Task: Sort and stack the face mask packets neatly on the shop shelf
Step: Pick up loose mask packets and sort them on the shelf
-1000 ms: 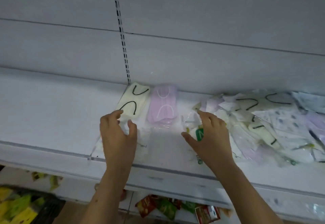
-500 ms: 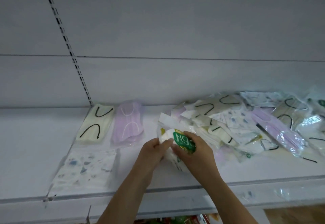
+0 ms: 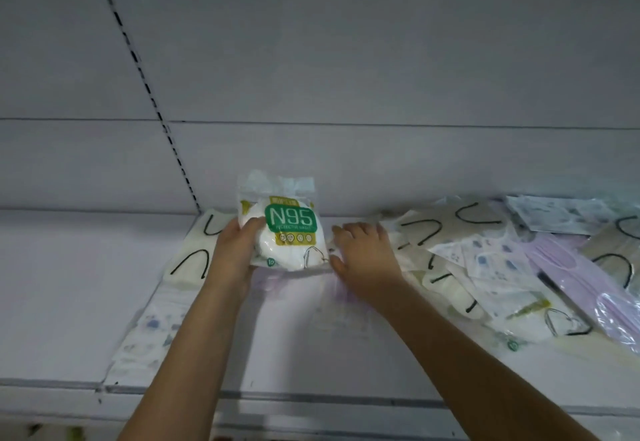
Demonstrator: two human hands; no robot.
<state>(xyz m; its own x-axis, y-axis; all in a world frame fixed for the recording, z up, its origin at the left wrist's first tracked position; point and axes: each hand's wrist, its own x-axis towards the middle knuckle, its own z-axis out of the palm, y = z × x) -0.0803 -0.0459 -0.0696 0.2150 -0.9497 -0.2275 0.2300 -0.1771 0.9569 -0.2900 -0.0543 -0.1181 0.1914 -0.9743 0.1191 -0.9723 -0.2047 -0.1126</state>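
My left hand [image 3: 235, 250] grips a white N95 mask packet [image 3: 284, 225] with a green label, held upright above the shelf [image 3: 69, 302] near its back wall. My right hand [image 3: 363, 260] lies just right of the packet, fingers spread and resting on the left edge of a loose pile of mask packets [image 3: 502, 267]. A cream packet with black ear loops [image 3: 194, 253] lies flat behind my left wrist. A patterned white packet [image 3: 149, 336] lies in front of it. A pink packet is mostly hidden under the N95 packet and my hands.
The pile on the right mixes cream, patterned and a long pink packet [image 3: 581, 284], spreading to the frame's right edge. The shelf's front lip [image 3: 311, 402] runs across below my forearms. A slotted upright strip [image 3: 145, 87] runs up the back wall.
Both hands held the N95 packet at the pile's edge half a second ago. Now my left hand alone has carried it left and upright, and my right hand has let go and returned to the pile.
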